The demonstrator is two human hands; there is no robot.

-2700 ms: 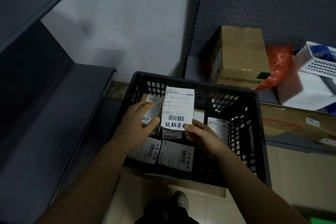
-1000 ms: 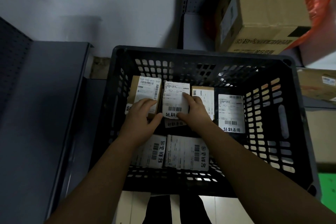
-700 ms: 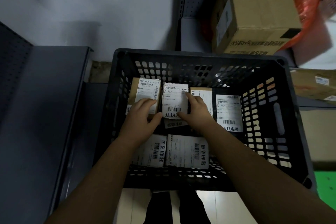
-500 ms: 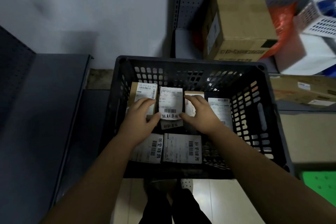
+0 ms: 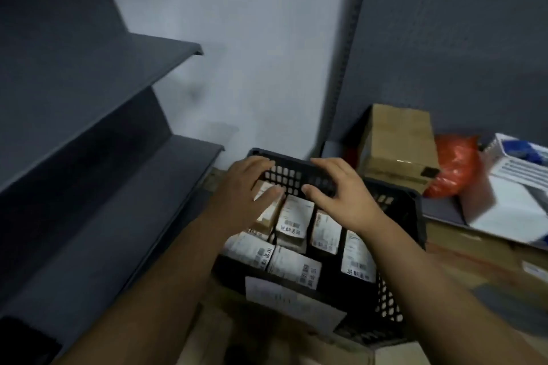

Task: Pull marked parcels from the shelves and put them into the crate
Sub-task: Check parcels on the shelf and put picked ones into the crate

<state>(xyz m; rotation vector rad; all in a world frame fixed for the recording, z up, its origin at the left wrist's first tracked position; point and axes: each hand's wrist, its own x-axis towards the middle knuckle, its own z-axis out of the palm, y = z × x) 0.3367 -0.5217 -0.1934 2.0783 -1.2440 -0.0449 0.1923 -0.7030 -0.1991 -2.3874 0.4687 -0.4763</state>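
- Small labelled parcels lie packed side by side inside a black perforated crate, which sits low in the middle of the scene.
- Each parcel is a little carton faced with a white printed label. Some show a barcode and a row of dark marks below it, too blurred to read.
- Judged by size and shape, these parcels are light and stiff, with smooth paper faces that could slide under a flat palm. A pinch across the two long edges looks the safest hold.
- They sit tightly together, so lifting one likely means tipping up a free edge first.
- A brown carton lies at the far left of the crate, partly under the left hand.
- The left hand hovers over the crate's far left corner with its fingers spread and nearly straight, holding nothing. Whether the thumb touches the brown carton cannot be told.
- The right hand hovers just beside it over the far wall, fingers loosely bent and apart, also holding nothing.
- Both forearms reach in from the near edge.
- Dark grey shelves step up on the left.
- On the far right stand a cardboard box, an orange bag and a white basket.
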